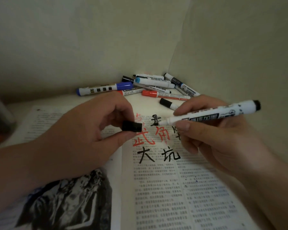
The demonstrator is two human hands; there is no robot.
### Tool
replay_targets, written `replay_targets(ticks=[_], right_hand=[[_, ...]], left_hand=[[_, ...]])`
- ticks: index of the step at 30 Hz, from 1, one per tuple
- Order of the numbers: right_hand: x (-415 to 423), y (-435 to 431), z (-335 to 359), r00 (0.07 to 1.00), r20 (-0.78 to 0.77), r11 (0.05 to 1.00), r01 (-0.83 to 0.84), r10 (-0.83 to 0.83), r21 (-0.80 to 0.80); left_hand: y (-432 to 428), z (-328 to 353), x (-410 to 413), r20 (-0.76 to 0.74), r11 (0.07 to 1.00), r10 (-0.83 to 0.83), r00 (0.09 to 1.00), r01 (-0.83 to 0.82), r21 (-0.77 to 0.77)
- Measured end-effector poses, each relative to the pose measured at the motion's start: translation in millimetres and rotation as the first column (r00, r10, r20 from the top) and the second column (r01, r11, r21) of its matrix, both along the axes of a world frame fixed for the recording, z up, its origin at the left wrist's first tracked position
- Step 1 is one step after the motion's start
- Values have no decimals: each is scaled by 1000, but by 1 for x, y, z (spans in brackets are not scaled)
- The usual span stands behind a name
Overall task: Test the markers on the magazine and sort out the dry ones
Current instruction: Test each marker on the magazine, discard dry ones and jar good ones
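**Item 1. Magazine** [165,188]: lies open across the lower half of the view. The right-hand page carries handwritten red and black characters over the print.

**Item 2. Right hand** [211,130], at 3 o'clock: fingers closed round an uncapped white marker [214,113]. The nib points to 9 o'clock and sits at a black character near the top of the page. Whether it touches the paper is hard to tell in this dim light.

**Item 3. Left hand** [83,130], at 9 o'clock: thumb and fingers pinch the black cap [132,126], which is held just beside the nib.

**Item 4. Marker pile** [148,87], at 12 o'clock beyond the magazine: blue, red and black pieces lie crossed over one another. One black-capped marker [167,103] lies apart, near the page's top edge.

**Step in hand:** the trial stroke of the black marker. The strokes by the nib look dark, so it probably writes.

**Next move:** lift the nib and line the cap up with the barrel. Press the cap home, then lay the marker apart from the untested pile, so that good and dry stay separate.
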State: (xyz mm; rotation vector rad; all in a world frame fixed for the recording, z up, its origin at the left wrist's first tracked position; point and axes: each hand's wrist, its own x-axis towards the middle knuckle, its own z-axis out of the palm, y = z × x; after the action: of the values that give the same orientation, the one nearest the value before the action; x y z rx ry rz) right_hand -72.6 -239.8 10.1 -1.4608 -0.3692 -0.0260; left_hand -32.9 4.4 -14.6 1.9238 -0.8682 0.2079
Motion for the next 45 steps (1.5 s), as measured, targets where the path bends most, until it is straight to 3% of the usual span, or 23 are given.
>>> replay_targets(ticks=[3,10,16,20,25,31,36,41,45], right_hand=[[-3,4,1,999,-28,999,-41,42,10],[-5,7,4,998,-45,999,-50,51,10],[-14,15,8,997,13,971,79,-78,-225],[-19,25,14,992,85,958,107,-88,-264],[-21,36,11,980,123,929,186,-154,-321],[-23,50,11,965,-17,934,248,-261,-258],[-20,51,11,949,-65,908,272,-307,-317],[-13,50,-6,964,106,873,264,-242,-410],[-15,56,-3,952,211,918,276,-220,-285]], left_hand=[[1,3,-2,-19,999,-29,999,30,12],[3,9,-5,177,987,-52,983,24,159],[-2,13,-6,186,947,-30,982,-32,320],[-6,11,-5,152,905,-25,988,-42,423],[-6,6,-12,198,910,8,980,-89,405],[-5,3,-16,225,910,76,971,-160,383],[-7,3,-18,168,903,75,983,-138,406],[-15,11,-18,109,913,-31,994,-17,409],[-9,17,-21,137,946,27,990,-70,316]])
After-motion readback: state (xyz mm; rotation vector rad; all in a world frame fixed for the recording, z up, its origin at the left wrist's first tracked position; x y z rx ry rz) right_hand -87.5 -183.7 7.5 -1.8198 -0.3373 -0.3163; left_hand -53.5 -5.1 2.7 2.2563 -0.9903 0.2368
